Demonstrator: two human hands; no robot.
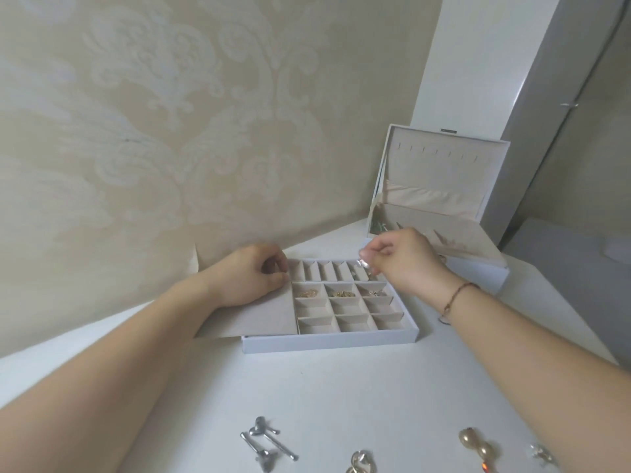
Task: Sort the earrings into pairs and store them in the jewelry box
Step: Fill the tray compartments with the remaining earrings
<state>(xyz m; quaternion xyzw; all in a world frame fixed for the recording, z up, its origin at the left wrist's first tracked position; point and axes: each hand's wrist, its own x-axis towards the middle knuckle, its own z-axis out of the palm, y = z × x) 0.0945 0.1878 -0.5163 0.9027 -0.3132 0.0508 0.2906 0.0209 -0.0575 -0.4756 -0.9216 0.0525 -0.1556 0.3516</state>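
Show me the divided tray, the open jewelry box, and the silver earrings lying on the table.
Divided tray (pixel 327 343): head view, on its white front wall.
Open jewelry box (pixel 444 162): head view, on the lining of its raised lid.
Silver earrings (pixel 268 442): head view, on a long bar in the cluster.

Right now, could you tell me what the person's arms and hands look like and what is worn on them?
Both forearms are bare, with no sleeves in view. The right hand has a thin brown cord bracelet at its wrist. The left hand shows no rings, watch or gloves.
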